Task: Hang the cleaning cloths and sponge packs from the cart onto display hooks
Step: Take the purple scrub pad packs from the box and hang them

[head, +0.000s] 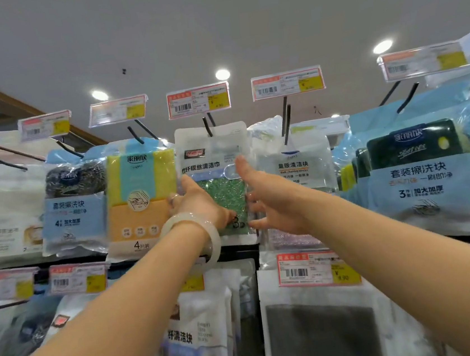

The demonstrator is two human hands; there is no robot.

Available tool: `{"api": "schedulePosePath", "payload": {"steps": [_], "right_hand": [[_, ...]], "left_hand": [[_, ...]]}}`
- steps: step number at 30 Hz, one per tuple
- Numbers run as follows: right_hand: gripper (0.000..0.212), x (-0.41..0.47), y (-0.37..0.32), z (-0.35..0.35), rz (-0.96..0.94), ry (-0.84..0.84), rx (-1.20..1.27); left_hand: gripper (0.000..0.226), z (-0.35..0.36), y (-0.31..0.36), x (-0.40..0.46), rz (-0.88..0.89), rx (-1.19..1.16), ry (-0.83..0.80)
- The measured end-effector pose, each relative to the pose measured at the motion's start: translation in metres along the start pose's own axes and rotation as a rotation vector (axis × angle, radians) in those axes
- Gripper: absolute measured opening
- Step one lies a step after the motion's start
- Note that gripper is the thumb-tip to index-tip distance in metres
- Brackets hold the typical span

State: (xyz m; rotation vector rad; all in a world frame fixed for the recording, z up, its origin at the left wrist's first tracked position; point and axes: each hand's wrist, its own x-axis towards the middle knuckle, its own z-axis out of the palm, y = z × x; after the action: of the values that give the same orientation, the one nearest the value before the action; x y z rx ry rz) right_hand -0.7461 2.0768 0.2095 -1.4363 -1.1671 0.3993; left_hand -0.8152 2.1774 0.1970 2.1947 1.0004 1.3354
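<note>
A green cleaning cloth pack [223, 190] in a clear and white bag hangs from a black display hook [207, 126] at the top centre. My left hand [198, 202], with a pale bangle on its wrist, grips the pack's left edge, fingers curled at the side. My right hand [268, 197] is at the pack's right edge. Its thumb points up along the front and its spread fingertips touch the side. The cart is out of view.
Neighbouring hooks hold a yellow sponge pack [142, 194], a steel scourer pack [74, 207], a white block pack [295, 168] and a dark sponge pack [423, 174]. Price tags [198, 100] stick out above each hook. A lower row of packs [321, 329] hangs beneath my arms.
</note>
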Motion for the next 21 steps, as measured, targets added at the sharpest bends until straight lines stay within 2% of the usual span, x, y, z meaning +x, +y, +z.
{"api": "schedulePosePath", "payload": {"steps": [3,5,7,9,11,13,16,18,21], "right_hand": [[0.076,-0.013,-0.004,-0.003,-0.017,0.012,-0.058],[0.062,-0.019,-0.003,-0.014,-0.126,0.201,-0.269],[0.042,-0.019,0.002,-0.033,-0.266,0.465,-0.504],[0.051,-0.014,0.012,-0.055,-0.238,0.645,-0.556],[0.066,-0.010,0.023,-0.072,-0.160,0.721,-0.503],[0.074,-0.006,0.033,-0.084,-0.088,0.709,-0.345],[0.084,0.004,0.046,-0.096,0.066,0.612,-0.142],[0.071,0.009,0.051,-0.101,0.113,0.535,-0.155],[0.040,0.011,0.055,-0.105,0.078,0.492,-0.200]], "left_hand": [[0.100,-0.006,0.001,-0.010,-0.051,-0.038,-0.022],[0.097,-0.005,0.001,-0.018,0.020,0.057,0.047],[0.093,0.001,0.002,-0.026,0.196,0.119,0.120],[0.080,0.009,0.009,-0.035,0.381,0.010,0.094],[0.065,0.021,0.021,-0.040,0.446,-0.173,-0.043],[0.056,0.035,0.031,-0.040,0.371,-0.288,-0.214],[0.066,0.057,0.039,-0.036,0.221,-0.347,-0.391],[0.076,0.066,0.043,-0.032,0.138,-0.392,-0.413],[0.084,0.072,0.046,-0.027,0.014,-0.474,-0.425]]}}
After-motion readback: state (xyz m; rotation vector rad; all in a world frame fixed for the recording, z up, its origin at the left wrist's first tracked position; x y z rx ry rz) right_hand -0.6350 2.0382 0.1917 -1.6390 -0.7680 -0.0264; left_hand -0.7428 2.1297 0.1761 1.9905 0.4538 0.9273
